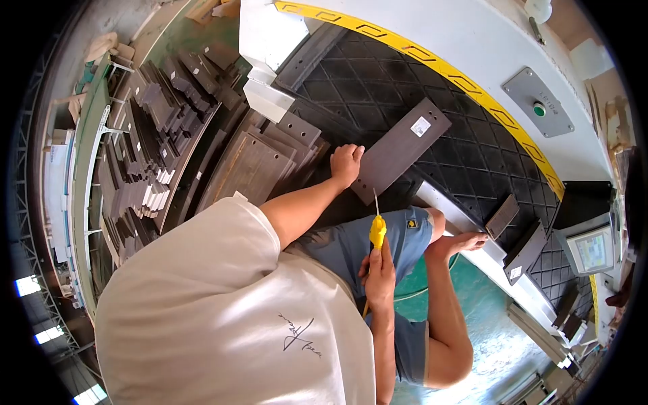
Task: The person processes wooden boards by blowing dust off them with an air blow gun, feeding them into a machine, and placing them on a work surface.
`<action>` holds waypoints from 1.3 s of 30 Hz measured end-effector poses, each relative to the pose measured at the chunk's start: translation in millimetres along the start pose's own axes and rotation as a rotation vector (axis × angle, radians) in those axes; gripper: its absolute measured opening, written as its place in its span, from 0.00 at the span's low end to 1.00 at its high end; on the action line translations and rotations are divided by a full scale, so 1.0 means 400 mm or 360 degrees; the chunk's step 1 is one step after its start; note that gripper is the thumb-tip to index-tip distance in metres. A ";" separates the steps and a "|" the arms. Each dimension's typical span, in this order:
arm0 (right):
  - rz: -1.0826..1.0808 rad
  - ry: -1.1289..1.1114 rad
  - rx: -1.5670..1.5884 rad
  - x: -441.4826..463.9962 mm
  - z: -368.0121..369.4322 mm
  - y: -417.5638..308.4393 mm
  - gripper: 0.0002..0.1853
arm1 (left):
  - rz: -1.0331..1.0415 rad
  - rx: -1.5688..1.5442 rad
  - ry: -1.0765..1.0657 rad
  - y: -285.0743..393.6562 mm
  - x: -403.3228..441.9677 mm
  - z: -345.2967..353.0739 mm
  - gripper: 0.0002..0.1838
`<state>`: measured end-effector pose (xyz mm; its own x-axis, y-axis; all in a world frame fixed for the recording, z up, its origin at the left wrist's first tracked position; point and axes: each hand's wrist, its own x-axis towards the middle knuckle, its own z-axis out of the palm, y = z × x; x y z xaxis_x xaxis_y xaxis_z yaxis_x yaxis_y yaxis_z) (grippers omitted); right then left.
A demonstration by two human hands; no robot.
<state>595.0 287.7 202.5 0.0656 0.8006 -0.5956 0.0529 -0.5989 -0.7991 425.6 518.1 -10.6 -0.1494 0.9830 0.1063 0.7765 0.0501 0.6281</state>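
My left hand (347,166) is closed at the near left edge of a flat brown plate (399,152), which has a white label and small holes near its ends. The plate lies on a black surface (449,158) marked with a diamond grid. My right hand (380,273) is wrapped round a yellow tool (378,231) with a thin metal nozzle. The nozzle points up toward the plate's lower end, and its tip appears close to the plate; contact cannot be made out.
Stacked brown plates (250,172) stand at the left beside a loaded rack (152,121). A yellow-striped white machine frame (466,40) arches overhead, with a green button (539,109) and a screen (590,250). Smaller labelled plates (526,251) lie at the right, near a bare foot (469,241).
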 end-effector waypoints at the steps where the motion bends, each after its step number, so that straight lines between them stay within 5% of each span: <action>1: 0.0016 0.0000 -0.0010 -0.003 -0.001 0.003 0.30 | 0.0068 -0.0062 -0.0018 0.014 -0.007 -0.026 0.17; 5: -0.0028 -0.0013 -0.0021 0.003 -0.003 0.006 0.30 | 0.0167 -0.0115 -0.0089 0.003 -0.022 -0.049 0.14; 11: 0.0009 -0.0034 0.0043 0.009 -0.004 0.014 0.29 | -0.0231 -0.0320 -0.0458 -0.015 0.018 -0.050 0.18; 26: 0.0017 -0.0064 0.0011 0.006 -0.003 0.011 0.29 | -0.0609 -0.0313 -0.0631 0.062 0.026 -0.093 0.20; 33: -0.0161 0.0184 -0.0060 0.030 0.007 -0.007 0.28 | 0.0044 0.0085 -0.0292 0.058 -0.024 -0.041 0.25; 39: -0.0168 0.0171 -0.0047 0.035 0.002 -0.007 0.29 | -0.0690 -0.0126 -0.0608 0.128 0.037 -0.036 0.29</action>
<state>595.0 300.6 196.4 0.1643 0.8533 -0.4949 0.0943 -0.5130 -0.8532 454.4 532.5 34.0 -0.2005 0.8702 -0.4501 0.6433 0.4634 0.6094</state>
